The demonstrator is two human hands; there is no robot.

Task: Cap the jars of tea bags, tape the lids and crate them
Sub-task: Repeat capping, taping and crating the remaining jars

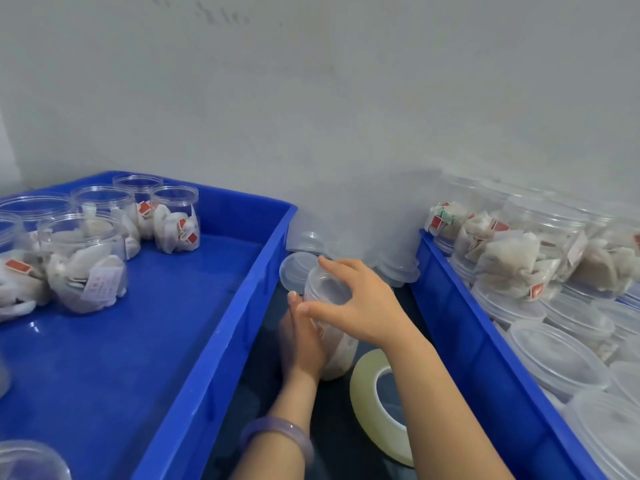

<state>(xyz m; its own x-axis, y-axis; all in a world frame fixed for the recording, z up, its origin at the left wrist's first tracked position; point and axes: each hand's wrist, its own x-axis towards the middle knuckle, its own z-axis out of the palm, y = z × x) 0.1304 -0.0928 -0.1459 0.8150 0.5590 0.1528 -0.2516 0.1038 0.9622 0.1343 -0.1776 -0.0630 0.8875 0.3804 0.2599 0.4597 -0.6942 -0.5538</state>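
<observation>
Between the two blue crates, at the middle of the view, a clear jar (341, 351) of tea bags stands on the dark table (256, 403). The left hand (301, 337) clasps its side from 9 o'clock, somewhat blurred. The right hand (360, 299) sits on top, thumb and fingers curled round the translucent lid (327, 287) at the jar's mouth. A purple bracelet (277, 431) circles the left wrist.

At 5 o'clock from the jar, just beside it, a tape roll (363, 410) leans on edge. At 11 o'clock a loose lid (298, 268) lies on the table, with more clear lids (398, 268) at 1 o'clock.

At 9 o'clock the left crate (221, 341) holds upright filled jars (86, 265) near its far end. At 3 o'clock the right crate (485, 358) is packed with jars of tea bags (519, 258).
</observation>
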